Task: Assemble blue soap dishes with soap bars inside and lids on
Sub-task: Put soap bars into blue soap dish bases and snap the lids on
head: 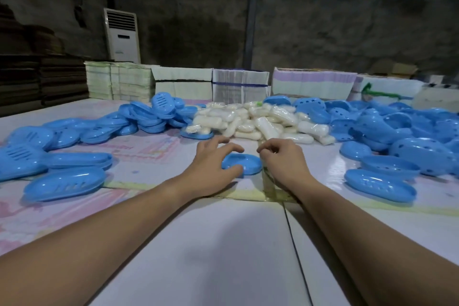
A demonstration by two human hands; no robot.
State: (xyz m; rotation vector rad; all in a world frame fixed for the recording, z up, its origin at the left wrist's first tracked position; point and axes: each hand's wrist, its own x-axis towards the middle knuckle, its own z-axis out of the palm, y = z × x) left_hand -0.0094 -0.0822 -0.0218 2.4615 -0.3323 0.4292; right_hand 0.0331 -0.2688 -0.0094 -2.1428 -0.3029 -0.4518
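1. Both hands are out over the table point(223, 243), meeting at one blue soap dish point(244, 162) lying flat just near of the soap pile.
2. Her or his left hand point(211, 166) cups the dish's left end, thumb curled against the near rim and fingers arched over the far rim.
3. Right hand point(280, 159) sits at the dish's right end, fingers curled inward with the tips close together; whether they pinch the rim or hold nothing, I cannot tell.
4. Wrapped white soap bars point(258, 119) are heaped at the middle of the table, far of the hands.
5. Blue slotted lids point(62, 182) lie scattered and stacked across the left side.
6. Blue dish bases with round holes point(397, 136) are piled on the right side.
7. Bundled stacks of printed card point(241, 85) line the table's far edge.
8. A white standing air conditioner point(122, 35) stands against the far wall, left.
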